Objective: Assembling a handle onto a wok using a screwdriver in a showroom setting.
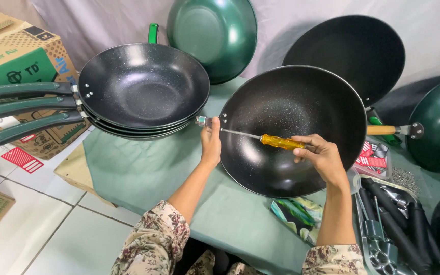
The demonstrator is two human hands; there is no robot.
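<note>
We are wearing floral sleeves, cream cloth printed with dark red and brown blossoms, showing at six o'clock. Our left hand [211, 142] and right hand [322, 157] are showing bare, forearms uncovered, no rings or watch showing.

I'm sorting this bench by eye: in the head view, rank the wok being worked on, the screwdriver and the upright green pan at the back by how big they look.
1. wok, nearest the camera, so partly flattered.
2. green pan, cut by the top edge and farther away, so the gap is unsure.
3. screwdriver, in the right hand.
</note>
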